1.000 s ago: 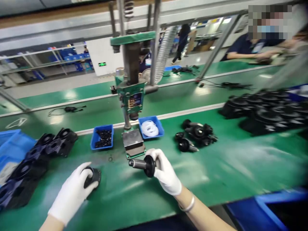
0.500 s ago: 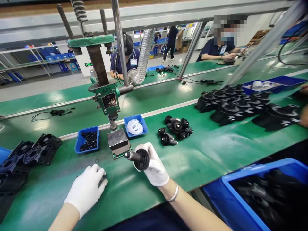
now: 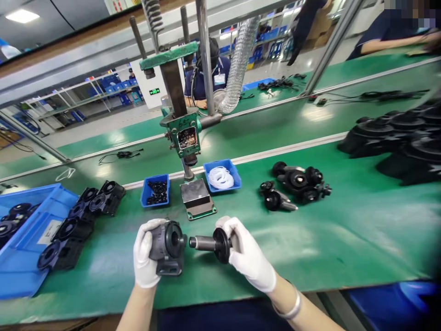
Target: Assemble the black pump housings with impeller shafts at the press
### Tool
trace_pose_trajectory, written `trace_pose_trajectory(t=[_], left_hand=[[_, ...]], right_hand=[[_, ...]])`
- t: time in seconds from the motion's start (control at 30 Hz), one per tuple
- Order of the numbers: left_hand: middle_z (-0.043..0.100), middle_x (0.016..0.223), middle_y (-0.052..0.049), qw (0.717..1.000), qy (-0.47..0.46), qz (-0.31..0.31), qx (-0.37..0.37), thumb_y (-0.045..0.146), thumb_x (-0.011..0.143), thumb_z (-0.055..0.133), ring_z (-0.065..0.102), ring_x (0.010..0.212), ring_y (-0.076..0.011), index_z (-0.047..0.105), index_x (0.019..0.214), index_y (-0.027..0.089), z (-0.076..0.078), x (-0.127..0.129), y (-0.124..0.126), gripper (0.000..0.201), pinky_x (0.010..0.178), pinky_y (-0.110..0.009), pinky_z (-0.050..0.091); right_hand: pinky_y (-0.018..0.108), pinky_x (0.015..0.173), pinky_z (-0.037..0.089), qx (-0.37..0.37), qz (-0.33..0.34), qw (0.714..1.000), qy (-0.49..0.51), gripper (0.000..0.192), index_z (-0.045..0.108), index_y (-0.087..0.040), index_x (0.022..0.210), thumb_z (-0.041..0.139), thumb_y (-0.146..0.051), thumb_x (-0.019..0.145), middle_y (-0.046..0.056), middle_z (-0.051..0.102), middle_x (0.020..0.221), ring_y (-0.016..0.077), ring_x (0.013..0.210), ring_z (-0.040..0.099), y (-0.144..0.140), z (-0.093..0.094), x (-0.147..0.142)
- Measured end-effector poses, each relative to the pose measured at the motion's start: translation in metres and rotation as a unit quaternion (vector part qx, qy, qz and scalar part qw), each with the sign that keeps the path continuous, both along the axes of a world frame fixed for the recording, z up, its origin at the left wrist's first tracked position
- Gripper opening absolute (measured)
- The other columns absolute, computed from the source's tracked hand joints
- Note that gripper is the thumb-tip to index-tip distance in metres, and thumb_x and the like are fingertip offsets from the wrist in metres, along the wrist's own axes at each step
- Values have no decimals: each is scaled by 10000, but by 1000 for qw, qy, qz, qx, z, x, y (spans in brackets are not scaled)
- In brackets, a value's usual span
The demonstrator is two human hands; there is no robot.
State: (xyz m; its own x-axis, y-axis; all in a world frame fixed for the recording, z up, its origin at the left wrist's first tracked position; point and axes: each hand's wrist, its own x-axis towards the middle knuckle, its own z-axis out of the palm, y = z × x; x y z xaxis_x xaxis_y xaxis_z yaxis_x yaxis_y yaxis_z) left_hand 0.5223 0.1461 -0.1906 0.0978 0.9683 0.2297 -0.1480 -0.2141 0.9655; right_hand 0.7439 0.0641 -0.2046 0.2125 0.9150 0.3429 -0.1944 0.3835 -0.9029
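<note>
My gloved left hand (image 3: 146,257) is wrapped round a black plastic housing (image 3: 167,246), whose round opening faces right. In my gloved right hand (image 3: 250,255) is a black shaft with a round flange (image 3: 222,245), gripped behind the flange. The shaft's tip points left at the housing's opening, a small gap apart. Behind both hands stands a bench press with a steel block (image 3: 195,191) at its base. Several more black flanged shafts (image 3: 298,179) lie in a pile to the right. A row of similar housings (image 3: 70,228) sits on the left.
Blue bins flank the press: one with small black parts (image 3: 155,192), one with white rings (image 3: 221,178). A large blue crate (image 3: 24,276) stands far left. Black cone-shaped covers (image 3: 413,151) occupy the right. A co-worker (image 3: 215,76) sits across the bench.
My left hand has come up from the bench and now shows the housing. My right hand has turned the shaft to point left, level with the housing. The view has swung left.
</note>
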Motion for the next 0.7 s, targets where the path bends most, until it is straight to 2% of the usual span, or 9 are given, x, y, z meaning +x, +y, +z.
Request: trace_pose_trajectory(t=[0.07,0.13,0.3,0.47,0.7], left_hand=[[648,1052,-64,999,-41,-22,13,410,905,553,626,1019,-265,628,949,206,-4,6,-3,222,933,-406,499],[642,1048,-82,997,-39,-51,47,409,887,575,630,1013,-281,627,956,193,-6,8,-3,232,918,-443,503],[630,1094,-109,982,52,-101,151,377,898,569,615,1047,-299,618,1024,185,0,4,-2,235,913,-471,483],[616,1123,-122,938,140,-175,264,319,877,630,610,1061,-301,615,1077,186,8,10,-6,241,878,-464,507],[590,1142,-137,929,133,-172,300,310,895,604,597,1073,-311,603,1094,168,6,16,-5,244,879,-502,505]], right_hand=[[278,653,368,-8,5,1000,-6,253,372,-234,799,603,-183,711,-1,412,828,167,727,398,-1,-1,-7],[279,661,374,-18,4,1000,-15,245,358,-235,790,570,-162,693,0,405,828,167,737,400,-1,-1,-12],[281,649,380,-26,-13,998,-57,258,346,-237,794,476,-119,605,1,401,822,165,719,397,1,1,-13],[293,662,362,-15,-40,981,-190,327,357,-233,792,434,-89,508,1,406,826,173,738,403,1,11,-18],[297,659,350,6,-66,968,-242,357,321,-232,805,427,-88,496,-2,406,838,169,739,418,1,26,-28]])
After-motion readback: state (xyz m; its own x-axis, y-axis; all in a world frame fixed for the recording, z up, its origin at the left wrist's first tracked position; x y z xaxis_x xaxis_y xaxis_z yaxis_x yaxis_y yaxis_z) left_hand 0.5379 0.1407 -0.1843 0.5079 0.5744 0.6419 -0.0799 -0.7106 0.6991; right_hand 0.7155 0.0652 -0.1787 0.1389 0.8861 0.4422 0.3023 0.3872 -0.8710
